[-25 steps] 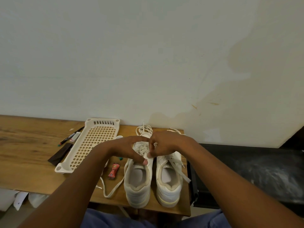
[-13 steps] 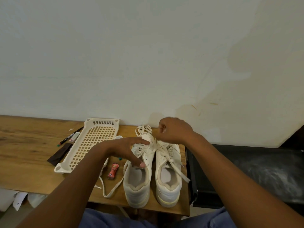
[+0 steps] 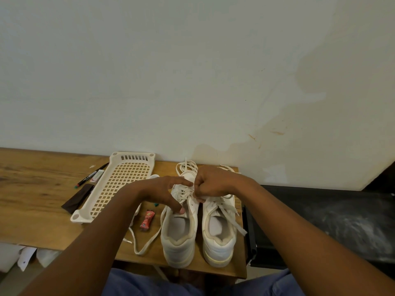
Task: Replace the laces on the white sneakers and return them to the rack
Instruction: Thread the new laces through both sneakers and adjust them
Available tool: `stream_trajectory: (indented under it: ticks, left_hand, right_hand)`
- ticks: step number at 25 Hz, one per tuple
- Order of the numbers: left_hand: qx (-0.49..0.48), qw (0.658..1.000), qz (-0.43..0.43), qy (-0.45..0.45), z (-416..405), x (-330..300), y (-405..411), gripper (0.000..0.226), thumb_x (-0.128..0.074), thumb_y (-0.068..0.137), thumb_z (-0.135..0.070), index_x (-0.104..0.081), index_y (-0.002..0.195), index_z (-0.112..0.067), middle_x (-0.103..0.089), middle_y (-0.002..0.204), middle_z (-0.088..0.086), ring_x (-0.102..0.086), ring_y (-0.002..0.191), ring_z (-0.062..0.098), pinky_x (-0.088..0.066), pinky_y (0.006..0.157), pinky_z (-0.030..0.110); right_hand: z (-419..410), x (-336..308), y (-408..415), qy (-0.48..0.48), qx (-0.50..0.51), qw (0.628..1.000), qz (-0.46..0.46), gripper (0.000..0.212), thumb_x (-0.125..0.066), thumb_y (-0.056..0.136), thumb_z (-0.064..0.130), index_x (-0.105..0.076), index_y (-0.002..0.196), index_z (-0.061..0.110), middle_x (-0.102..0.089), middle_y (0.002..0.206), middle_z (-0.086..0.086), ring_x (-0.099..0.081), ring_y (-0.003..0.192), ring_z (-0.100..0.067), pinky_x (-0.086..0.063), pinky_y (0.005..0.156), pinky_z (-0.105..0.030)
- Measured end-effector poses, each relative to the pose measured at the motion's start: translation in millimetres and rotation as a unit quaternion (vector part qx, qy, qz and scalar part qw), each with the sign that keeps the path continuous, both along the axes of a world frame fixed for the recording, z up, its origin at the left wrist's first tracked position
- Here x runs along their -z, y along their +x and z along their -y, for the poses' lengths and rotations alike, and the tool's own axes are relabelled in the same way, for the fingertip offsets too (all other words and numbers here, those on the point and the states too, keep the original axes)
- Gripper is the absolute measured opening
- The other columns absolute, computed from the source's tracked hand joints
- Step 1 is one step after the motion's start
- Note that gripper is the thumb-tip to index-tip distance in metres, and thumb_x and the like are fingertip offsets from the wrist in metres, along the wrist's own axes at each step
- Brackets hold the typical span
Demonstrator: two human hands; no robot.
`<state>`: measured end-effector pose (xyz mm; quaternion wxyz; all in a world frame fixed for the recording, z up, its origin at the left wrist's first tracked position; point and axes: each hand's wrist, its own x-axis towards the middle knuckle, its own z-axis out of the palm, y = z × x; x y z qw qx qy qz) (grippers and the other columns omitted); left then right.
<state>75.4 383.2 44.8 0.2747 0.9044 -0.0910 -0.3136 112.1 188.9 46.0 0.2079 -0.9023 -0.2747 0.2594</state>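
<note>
Two white sneakers stand side by side on the wooden table (image 3: pixel 38 189), heels toward me: the left sneaker (image 3: pixel 179 236) and the right sneaker (image 3: pixel 220 231). My left hand (image 3: pixel 164 193) rests on the left sneaker's tongue, fingers spread, one fingertip at the collar. My right hand (image 3: pixel 211 182) is curled over the left sneaker's lacing and pinches a white lace there. A loose white lace (image 3: pixel 147 242) trails from the left sneaker across the table. More coiled lace (image 3: pixel 187 165) lies behind the toes.
A cream perforated plastic rack shelf (image 3: pixel 115 186) lies left of the sneakers. Markers (image 3: pixel 89 176), a dark flat strip (image 3: pixel 78 198) and a small red packet (image 3: pixel 147 220) lie nearby. A black surface (image 3: pixel 320 221) adjoins the table's right edge. The wall stands close behind.
My right hand had lifted up behind the toes pulling a lace; it has come back down to the left sneaker's lacing. My left hand stayed on the tongue.
</note>
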Motion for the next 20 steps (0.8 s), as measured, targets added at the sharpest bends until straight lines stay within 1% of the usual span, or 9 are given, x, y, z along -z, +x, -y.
stream_trajectory:
  ticks: [3, 6, 8, 9, 11, 12, 15, 18, 20]
  left_hand:
    - [0.007, 1.000, -0.012, -0.006, -3.7, 1.1, 0.5, 0.083, -0.083, 0.084, -0.029, -0.039, 0.154, -0.036, -0.036, 0.160, -0.011, -0.036, 0.145, 0.015, -0.036, 0.100, 0.021]
    - [-0.041, 0.997, 0.035, -0.055, -13.0, -1.0, -0.4, 0.058, -0.079, 0.088, -0.027, -0.057, 0.141, -0.035, -0.049, 0.144, -0.017, -0.043, 0.135, 0.006, -0.033, 0.108, 0.027]
    - [-0.092, 0.985, 0.113, -0.096, -20.4, -1.9, 0.9, 0.029, -0.074, 0.091, -0.019, -0.072, 0.119, -0.028, -0.068, 0.122, -0.016, -0.061, 0.116, 0.005, -0.047, 0.099, 0.027]
    - [-0.121, 0.979, 0.132, -0.102, -23.7, -2.8, 1.8, 0.017, -0.072, 0.092, -0.014, -0.076, 0.106, -0.023, -0.075, 0.105, -0.012, -0.069, 0.103, 0.009, -0.053, 0.086, 0.024]
    - [-0.146, 0.981, 0.091, -0.092, -27.4, -4.7, 1.9, 0.006, -0.073, 0.093, -0.016, -0.077, 0.092, -0.012, -0.079, 0.084, 0.000, -0.076, 0.084, 0.020, -0.057, 0.067, 0.023]
    - [-0.139, 0.986, 0.050, -0.082, -26.9, -5.9, 0.3, 0.014, -0.076, 0.091, -0.021, -0.077, 0.091, -0.008, -0.079, 0.082, 0.005, -0.077, 0.079, 0.022, -0.059, 0.065, 0.024]
    - [-0.114, 0.991, -0.062, -0.043, -23.1, -9.5, -5.8, 0.028, -0.084, 0.083, -0.032, -0.077, 0.088, -0.006, -0.079, 0.085, 0.011, -0.077, 0.077, 0.022, -0.061, 0.067, 0.029]
    - [-0.121, 0.987, -0.104, -0.030, -20.9, -12.7, -6.5, 0.029, -0.086, 0.082, -0.025, -0.077, 0.095, 0.000, -0.079, 0.089, 0.014, -0.077, 0.081, 0.024, -0.063, 0.075, 0.034]
    - [-0.137, 0.983, -0.116, -0.037, -21.1, -13.9, -5.7, 0.028, -0.082, 0.085, -0.016, -0.075, 0.102, 0.005, -0.078, 0.091, 0.017, -0.077, 0.083, 0.027, -0.064, 0.079, 0.037]
  right_hand:
    - [-1.5, 0.5, -3.0, -0.062, 0.006, 0.998, -0.010, 0.024, -0.066, 0.082, 0.016, -0.066, 0.059, 0.011, -0.055, 0.054, 0.000, -0.050, 0.056, -0.016, -0.042, 0.059, -0.032]
    - [0.0, 2.6, 1.8, -0.061, 0.023, 0.995, 0.075, 0.026, -0.064, 0.092, 0.025, -0.066, 0.073, 0.008, -0.065, 0.074, -0.007, -0.063, 0.071, -0.024, -0.046, 0.062, -0.033]
    - [5.1, 4.0, 9.6, 0.003, 0.055, 0.993, 0.106, 0.017, -0.061, 0.091, 0.015, -0.073, 0.089, 0.004, -0.074, 0.095, -0.011, -0.070, 0.089, -0.029, -0.056, 0.075, -0.039]
    - [8.0, 4.0, 11.5, 0.035, 0.070, 0.991, 0.110, 0.017, -0.059, 0.089, 0.005, -0.075, 0.094, 0.005, -0.075, 0.102, -0.009, -0.070, 0.094, -0.027, -0.059, 0.081, -0.039]
    - [10.2, 0.1, 10.2, 0.087, 0.094, 0.985, 0.118, 0.032, -0.057, 0.084, -0.010, -0.077, 0.099, 0.010, -0.073, 0.104, -0.002, -0.069, 0.097, -0.019, -0.057, 0.084, -0.029]
    - [10.3, -1.4, 9.4, 0.116, 0.100, 0.981, 0.119, 0.036, -0.057, 0.083, -0.013, -0.078, 0.099, 0.012, -0.072, 0.100, 0.001, -0.069, 0.095, -0.017, -0.055, 0.082, -0.025]
    - [6.4, -4.9, 6.6, 0.210, 0.127, 0.965, 0.091, 0.029, -0.074, 0.082, -0.011, -0.077, 0.093, 0.016, -0.073, 0.091, 0.001, -0.072, 0.080, -0.010, -0.056, 0.075, -0.021]
    - [-0.4, -6.6, -0.7, 0.256, 0.143, 0.956, 0.015, 0.030, -0.083, 0.077, -0.008, -0.078, 0.100, 0.011, -0.077, 0.087, -0.007, -0.074, 0.073, -0.012, -0.062, 0.071, -0.023]
    - [-3.6, -6.5, -7.9, 0.243, 0.115, 0.963, 0.001, 0.027, -0.083, 0.078, -0.004, -0.079, 0.099, 0.012, -0.079, 0.081, -0.004, -0.076, 0.075, -0.012, -0.064, 0.077, -0.030]
